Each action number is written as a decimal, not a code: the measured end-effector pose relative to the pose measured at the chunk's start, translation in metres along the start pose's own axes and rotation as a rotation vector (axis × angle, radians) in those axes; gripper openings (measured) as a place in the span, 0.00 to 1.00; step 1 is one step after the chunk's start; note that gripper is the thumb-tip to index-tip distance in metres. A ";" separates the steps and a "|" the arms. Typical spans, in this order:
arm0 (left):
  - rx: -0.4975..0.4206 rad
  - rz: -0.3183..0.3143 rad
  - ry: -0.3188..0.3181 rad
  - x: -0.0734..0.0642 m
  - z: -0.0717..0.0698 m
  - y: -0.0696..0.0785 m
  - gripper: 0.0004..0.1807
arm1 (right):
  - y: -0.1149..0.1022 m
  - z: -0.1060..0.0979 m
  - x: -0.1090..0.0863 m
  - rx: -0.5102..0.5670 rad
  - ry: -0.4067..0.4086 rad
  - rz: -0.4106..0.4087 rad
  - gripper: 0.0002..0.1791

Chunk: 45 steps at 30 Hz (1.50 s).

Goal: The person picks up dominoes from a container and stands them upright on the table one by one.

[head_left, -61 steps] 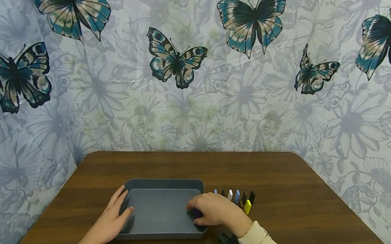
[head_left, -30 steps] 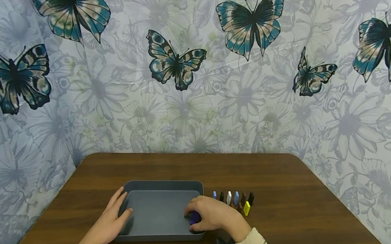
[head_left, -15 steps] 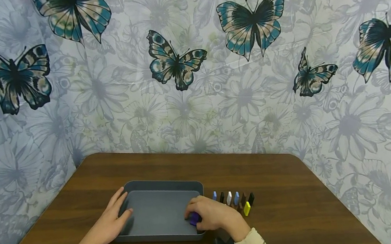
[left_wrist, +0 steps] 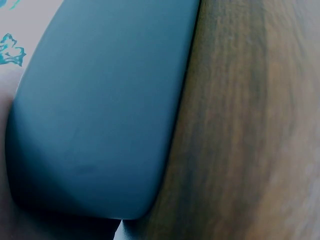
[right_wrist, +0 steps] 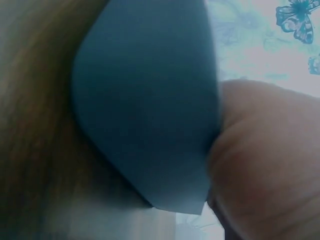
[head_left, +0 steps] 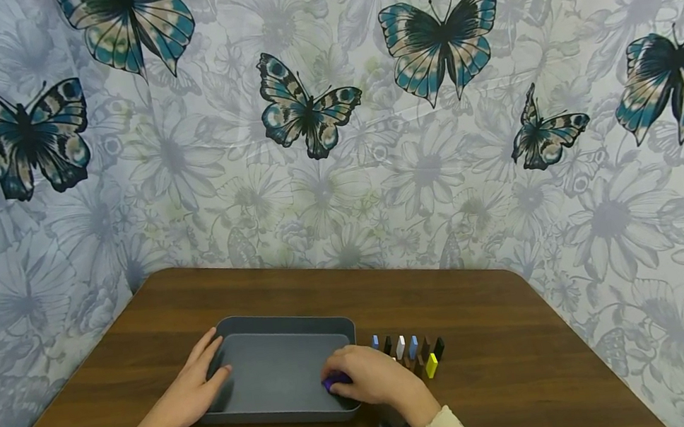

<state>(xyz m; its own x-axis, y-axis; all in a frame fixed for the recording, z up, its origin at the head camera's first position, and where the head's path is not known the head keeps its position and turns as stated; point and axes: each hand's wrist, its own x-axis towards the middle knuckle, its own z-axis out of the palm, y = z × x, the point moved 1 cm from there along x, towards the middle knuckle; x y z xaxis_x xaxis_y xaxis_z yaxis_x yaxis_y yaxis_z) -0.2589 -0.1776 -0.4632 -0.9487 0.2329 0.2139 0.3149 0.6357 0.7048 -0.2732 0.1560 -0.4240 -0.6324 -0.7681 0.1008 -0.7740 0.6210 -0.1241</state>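
A dark grey rectangular tray [head_left: 274, 368] with raised sides lies on the wooden table. Over its near right corner, my right hand [head_left: 375, 377] grips a small purple object [head_left: 335, 381] between thumb and fingers. Most of that object is covered by the hand, so I cannot tell what kind it is. At the opposite end, my left hand [head_left: 193, 394] rests on the tray's left side with its fingers extended. Both wrist views show the tray's outer wall close up, and the thumb base of the right hand [right_wrist: 270, 155] fills the right of its view.
Right of the tray, several small upright blocks stand on the brown table [head_left: 495, 365], among them a yellow block [head_left: 432, 365], a white block [head_left: 400, 346] and a black block [head_left: 439, 348]. Behind the table hangs a floral backdrop [head_left: 328, 208] with butterflies.
My right hand has moved slightly left and farther over the tray, and the purple object has shifted and turned in its fingers. The left hand has stayed at the tray's left side.
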 end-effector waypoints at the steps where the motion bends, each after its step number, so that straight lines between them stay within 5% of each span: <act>1: 0.002 0.001 0.002 0.000 0.000 0.000 0.39 | 0.000 0.001 -0.001 0.009 0.009 0.001 0.11; 19: -0.015 0.002 0.006 -0.001 0.001 -0.001 0.39 | 0.007 0.010 -0.016 0.133 0.363 -0.100 0.13; 27: -0.015 -0.003 -0.001 -0.001 0.000 -0.001 0.40 | 0.007 0.011 -0.019 0.287 0.449 -0.114 0.11; 45: 0.000 0.009 0.005 0.001 0.000 -0.001 0.39 | 0.010 0.001 -0.041 0.307 0.564 -0.057 0.13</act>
<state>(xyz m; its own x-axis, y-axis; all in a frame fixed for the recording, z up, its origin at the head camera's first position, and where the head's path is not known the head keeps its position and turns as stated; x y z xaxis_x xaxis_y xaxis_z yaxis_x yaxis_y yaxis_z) -0.2599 -0.1783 -0.4642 -0.9461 0.2344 0.2235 0.3230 0.6340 0.7026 -0.2551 0.1933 -0.4303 -0.5752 -0.5468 0.6084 -0.8153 0.4441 -0.3715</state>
